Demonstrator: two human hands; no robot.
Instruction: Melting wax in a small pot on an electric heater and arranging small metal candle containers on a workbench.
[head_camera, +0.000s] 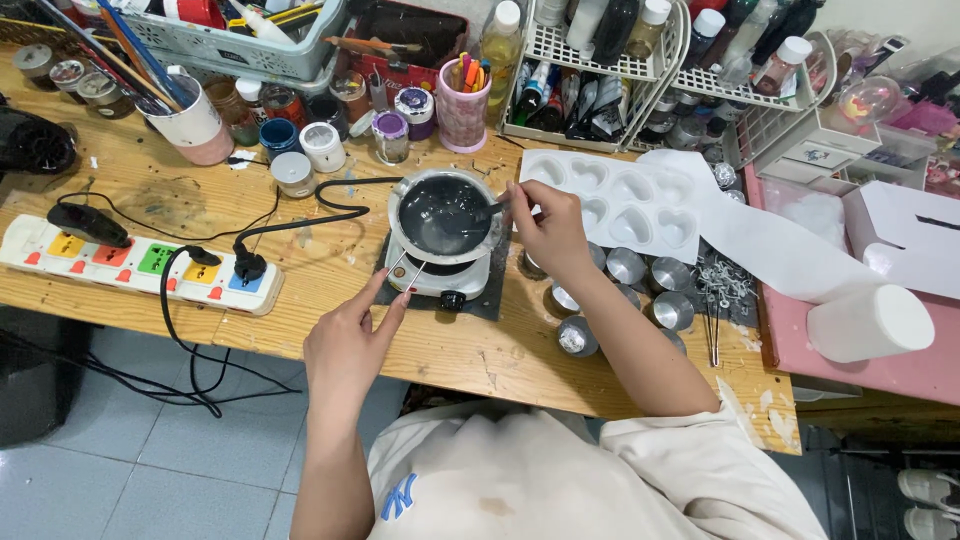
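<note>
The left hand pinches the thin wire handle of the small melting pot, fingertips closed on it. The right hand is closed round a stirring tool whose tip dips into the dark liquid; whether it is a spoon or a stick is hard to tell. The pot sits on a little white hot plate, at the table's middle.

A tug on the handle could tip the pot and spill its contents towards the black cable at nine o'clock. At three o'clock lies a white heart mould; at five o'clock small metal tins crowd the right wrist. Jars stand at eleven o'clock, a power strip farther at nine.
</note>
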